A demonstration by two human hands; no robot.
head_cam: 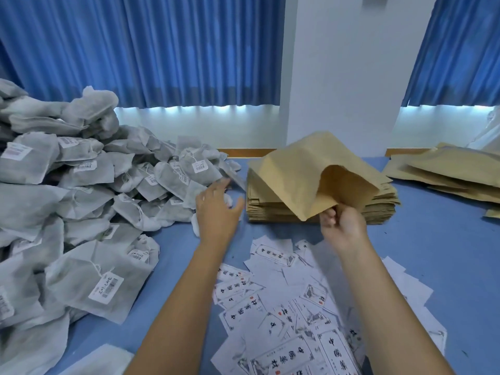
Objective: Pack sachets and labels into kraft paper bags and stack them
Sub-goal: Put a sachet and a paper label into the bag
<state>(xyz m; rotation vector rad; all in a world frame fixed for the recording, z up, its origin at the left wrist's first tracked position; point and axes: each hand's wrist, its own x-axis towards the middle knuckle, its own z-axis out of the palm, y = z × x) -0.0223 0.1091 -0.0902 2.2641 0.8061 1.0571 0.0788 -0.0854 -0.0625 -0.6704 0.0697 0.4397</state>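
My right hand (341, 224) pinches the lower corner of a kraft paper bag (303, 174), which is lifted above the stack of flat kraft bags (384, 204) with its mouth gaping open toward me. My left hand (216, 209) reaches with spread, relaxed fingers to the edge of the big heap of grey sachets (81, 190) with barcode tags; it holds nothing. White printed labels (284, 315) lie scattered on the blue table between my forearms.
A second, looser pile of kraft bags (454, 171) lies at the far right. Blue curtains and a white pillar stand behind the blue table (438, 253). The sachet heap fills the whole left side.
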